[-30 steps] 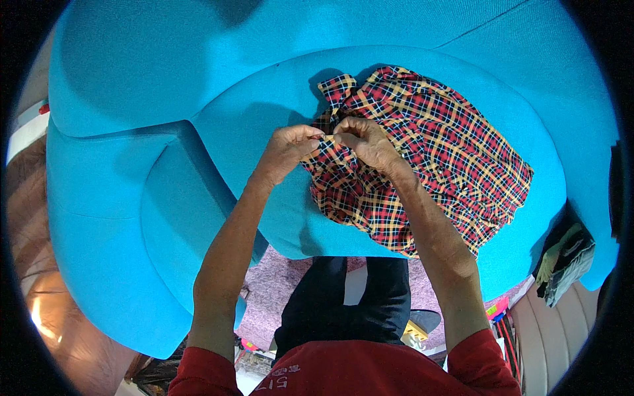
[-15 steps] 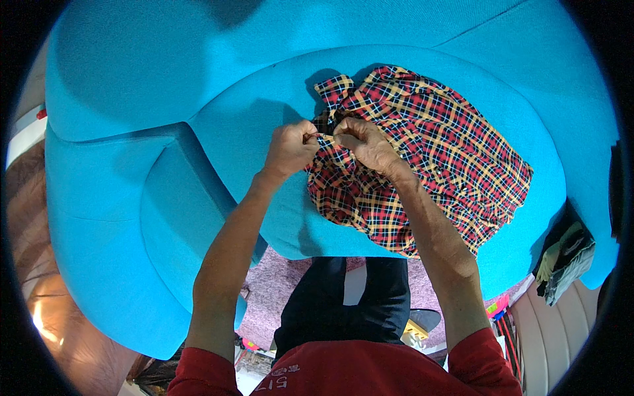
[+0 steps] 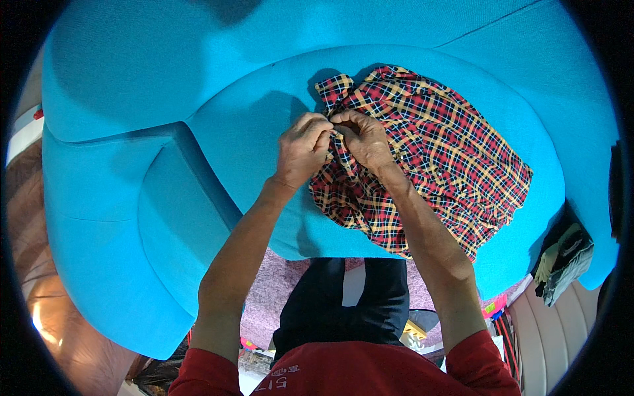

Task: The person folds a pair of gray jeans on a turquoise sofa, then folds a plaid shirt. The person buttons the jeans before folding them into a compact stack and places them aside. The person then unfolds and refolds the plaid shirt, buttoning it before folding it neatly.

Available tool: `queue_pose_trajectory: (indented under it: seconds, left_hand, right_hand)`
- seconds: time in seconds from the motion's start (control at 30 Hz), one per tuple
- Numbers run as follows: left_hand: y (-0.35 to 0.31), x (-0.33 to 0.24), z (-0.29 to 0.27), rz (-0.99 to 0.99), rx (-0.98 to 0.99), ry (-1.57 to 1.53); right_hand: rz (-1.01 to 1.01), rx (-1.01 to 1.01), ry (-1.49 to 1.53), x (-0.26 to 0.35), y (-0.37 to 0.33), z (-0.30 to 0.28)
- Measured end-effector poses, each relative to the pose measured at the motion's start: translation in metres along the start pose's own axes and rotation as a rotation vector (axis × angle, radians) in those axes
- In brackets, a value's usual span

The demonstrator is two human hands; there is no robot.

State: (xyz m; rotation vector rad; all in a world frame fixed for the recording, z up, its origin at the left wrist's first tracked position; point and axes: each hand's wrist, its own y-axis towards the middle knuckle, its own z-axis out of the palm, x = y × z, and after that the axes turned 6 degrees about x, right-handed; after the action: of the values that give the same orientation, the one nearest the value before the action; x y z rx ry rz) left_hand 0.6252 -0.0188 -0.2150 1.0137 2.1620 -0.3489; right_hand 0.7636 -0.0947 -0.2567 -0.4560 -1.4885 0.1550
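Note:
A plaid shirt (image 3: 449, 152) in red, black, yellow and white lies spread and wrinkled on the blue sofa seat, its collar end toward the left. At that end my left hand (image 3: 304, 146) pinches the edge of the fabric, fingers closed. My right hand (image 3: 365, 138) grips the same edge just beside it, thumb and forefinger pressed together. The fingertips of both hands nearly meet. Whatever small part sits between them, perhaps a button, is hidden by the fingers. A folded flap of the shirt sticks up just beyond my hands.
The blue sofa (image 3: 264, 198) curves around, with a raised armrest (image 3: 178, 218) at the left. Dark folded clothing (image 3: 566, 261) hangs at the right edge of the seat. Purple carpet (image 3: 271, 290) shows below, with a yellow object (image 3: 414, 330) near my legs.
My left hand has moved slightly right and turned over, closer to my right hand. The right hand has shifted a little left. The shirt's body lies as before.

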Motion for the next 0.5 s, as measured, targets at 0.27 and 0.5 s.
queue_pose_trajectory:
  seconds: [0.27,0.5]
  left_hand:
    - [0.002,0.010,0.017,-0.093,0.066,0.095]
    - [-0.002,0.021,0.025,-0.141,0.077,0.252]
  right_hand:
    - [0.090,0.062,-0.008,-0.003,0.006,-0.003]
    - [0.153,0.097,-0.072,0.012,0.006,-0.004]
